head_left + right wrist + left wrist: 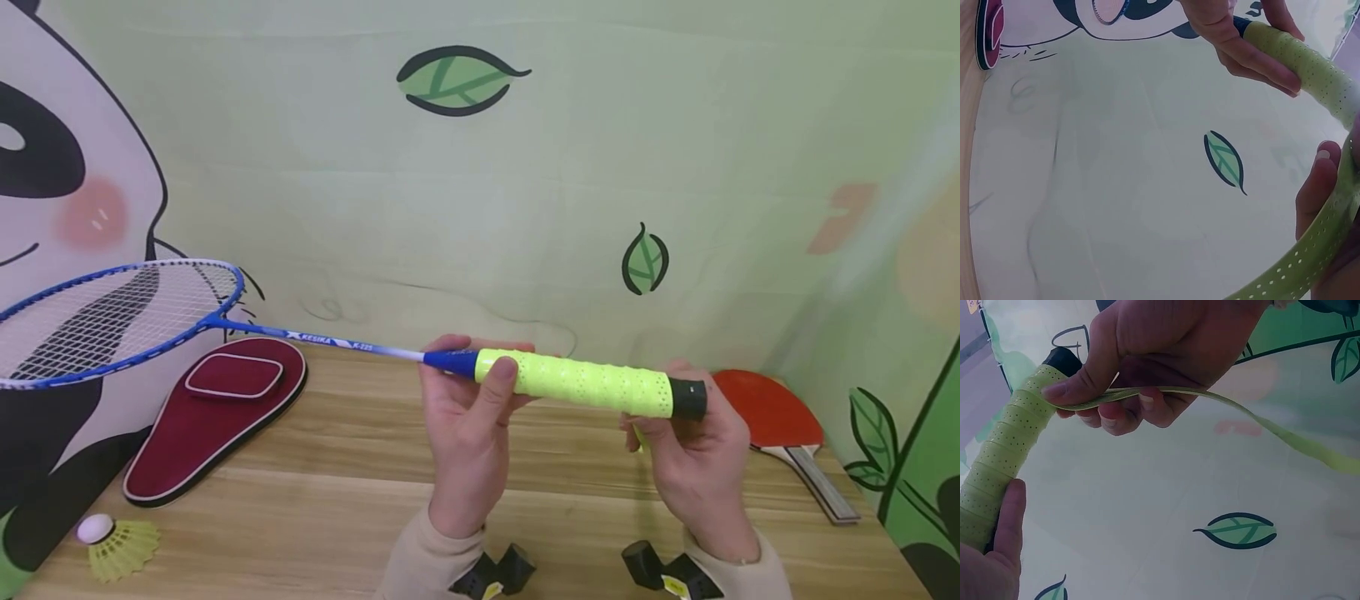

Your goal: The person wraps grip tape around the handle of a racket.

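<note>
A blue and white badminton racket [330,340] is held up above the table, its head toward the left. Neon-yellow perforated grip tape [577,383] is wound around its handle up to the black butt cap [688,399]. My left hand [467,437] grips the handle near the blue cone, thumb over the tape. Near the butt cap, my right hand [703,471] pinches the tape between thumb and fingers. From that pinch a loose strip of tape [1297,440] trails away in the left wrist view. Part of the right hand is hidden behind the handle in the head view.
On the wooden table [322,533] lie a dark red paddle case [176,437] and a yellow shuttlecock [120,546] at the left. A red table tennis bat [768,408] lies at the right. Behind stands a printed backdrop [525,183] with leaves and a panda.
</note>
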The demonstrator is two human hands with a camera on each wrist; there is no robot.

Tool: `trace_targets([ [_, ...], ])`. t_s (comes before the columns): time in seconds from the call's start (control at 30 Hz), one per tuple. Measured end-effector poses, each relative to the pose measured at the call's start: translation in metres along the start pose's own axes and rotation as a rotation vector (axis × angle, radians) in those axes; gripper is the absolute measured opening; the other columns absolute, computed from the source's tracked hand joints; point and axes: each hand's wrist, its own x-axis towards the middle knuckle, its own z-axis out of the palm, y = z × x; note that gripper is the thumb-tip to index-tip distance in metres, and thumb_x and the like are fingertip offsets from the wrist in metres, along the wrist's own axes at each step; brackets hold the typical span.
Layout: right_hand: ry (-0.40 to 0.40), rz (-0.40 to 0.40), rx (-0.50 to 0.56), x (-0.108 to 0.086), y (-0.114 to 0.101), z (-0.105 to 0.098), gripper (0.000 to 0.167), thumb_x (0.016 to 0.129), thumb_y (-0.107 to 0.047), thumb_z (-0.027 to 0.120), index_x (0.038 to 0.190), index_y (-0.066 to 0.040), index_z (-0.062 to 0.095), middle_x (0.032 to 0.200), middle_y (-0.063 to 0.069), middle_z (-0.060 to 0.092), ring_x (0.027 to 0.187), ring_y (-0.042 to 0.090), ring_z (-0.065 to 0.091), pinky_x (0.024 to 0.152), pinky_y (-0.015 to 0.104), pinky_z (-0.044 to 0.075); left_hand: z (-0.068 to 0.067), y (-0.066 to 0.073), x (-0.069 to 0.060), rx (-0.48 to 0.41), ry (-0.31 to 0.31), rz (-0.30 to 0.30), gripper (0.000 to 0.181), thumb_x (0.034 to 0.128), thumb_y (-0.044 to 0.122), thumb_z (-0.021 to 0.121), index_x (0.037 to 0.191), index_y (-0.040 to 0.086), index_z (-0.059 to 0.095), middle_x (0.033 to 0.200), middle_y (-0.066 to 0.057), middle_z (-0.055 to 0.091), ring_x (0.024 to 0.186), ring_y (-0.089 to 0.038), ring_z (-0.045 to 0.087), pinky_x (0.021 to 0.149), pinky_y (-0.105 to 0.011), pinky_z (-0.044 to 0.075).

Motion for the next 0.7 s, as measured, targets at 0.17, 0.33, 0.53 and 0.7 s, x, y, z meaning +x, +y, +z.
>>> trace_targets([
  [0.17, 0.021, 0.005, -0.008, -0.0030, -0.0001, 0.0006, 0.037, 0.085, 0.007, 0.070, 0.112, 0.021, 0.049, 0.083, 0.010, 0.065, 0.061, 0.014, 0.059, 0.051, 0.020, 0.050, 0.0005, 0.0000, 0.0004, 0.007, 0.018, 0.000, 0.035, 0.0947, 0.002, 0.061, 0.118, 0.012, 0.036, 0.101, -0.010, 0.066, 0.086, -0.019, 0.068, 0.074, -0.032, 0.059],
  [0.33, 0.038, -0.004, 0.022, -0.0034, -0.0003, 0.0017, 0.038, 0.084, 0.005, 0.071, 0.113, 0.019, 0.051, 0.083, 0.012, 0.064, 0.061, 0.015, 0.059, 0.050, 0.020, 0.050, -0.0002, -0.0011, 0.0010, 0.016, 0.039, -0.007, 0.036, 0.0937, 0.003, 0.063, 0.116, 0.010, 0.036, 0.099, -0.009, 0.066, 0.085, -0.019, 0.067, 0.072, -0.032, 0.060],
  [0.53, 0.034, -0.034, 0.111, -0.0006, -0.0008, 0.0036, 0.033, 0.083, 0.008, 0.071, 0.107, 0.019, 0.051, 0.085, 0.014, 0.062, 0.061, 0.017, 0.060, 0.049, 0.022, 0.049, 0.0015, -0.0005, 0.0014, 0.028, 0.070, -0.048, 0.039, 0.0933, 0.007, 0.065, 0.118, 0.012, 0.035, 0.097, -0.008, 0.062, 0.086, -0.020, 0.067, 0.073, -0.032, 0.059],
  [0.7, 0.027, -0.021, 0.122, 0.0001, -0.0006, 0.0033, 0.028, 0.084, 0.010, 0.068, 0.102, 0.019, 0.048, 0.080, 0.015, 0.060, 0.060, 0.018, 0.058, 0.048, 0.023, 0.048, 0.0022, 0.0007, 0.0023, -0.068, -0.051, -0.024, 0.042, 0.0944, -0.005, 0.050, 0.126, 0.015, 0.031, 0.114, -0.015, 0.061, 0.107, -0.034, 0.063, 0.095, -0.051, 0.050],
])
